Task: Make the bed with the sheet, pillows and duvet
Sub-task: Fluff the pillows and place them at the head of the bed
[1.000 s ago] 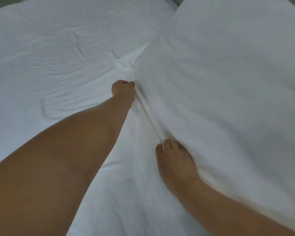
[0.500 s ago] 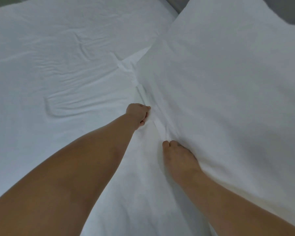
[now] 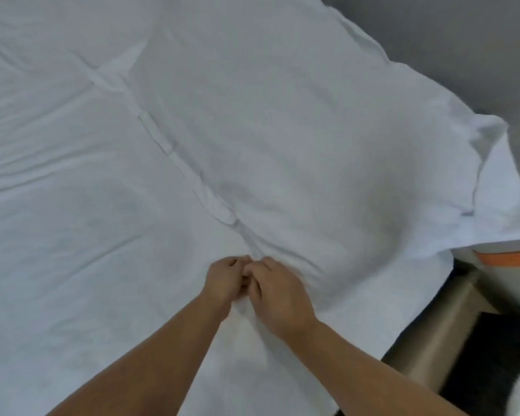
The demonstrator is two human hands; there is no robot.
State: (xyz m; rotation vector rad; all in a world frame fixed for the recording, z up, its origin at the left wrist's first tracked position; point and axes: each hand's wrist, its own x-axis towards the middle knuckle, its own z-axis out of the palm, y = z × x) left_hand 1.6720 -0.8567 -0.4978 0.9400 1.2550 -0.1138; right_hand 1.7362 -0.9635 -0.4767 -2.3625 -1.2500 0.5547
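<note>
Right now the pillow (image 3: 297, 139) lies flat on the sheet (image 3: 57, 220) toward the right side of the bed, its long hemmed edge running diagonally from the upper left down to the hands. Both hands meet at the near end of that edge. Its left hand (image 3: 225, 280) has the fingers curled, pinching a fold of the white fabric, and the right hand (image 3: 278, 291) lies just beside it, fingers bent over the same fold and touching the left knuckles. Across the left part of the bed the sheet shows long creases. Past the bed's right edge stand a grey wall (image 3: 448, 31) and a brown frame (image 3: 442, 331) with an orange strip (image 3: 508, 257).
</note>
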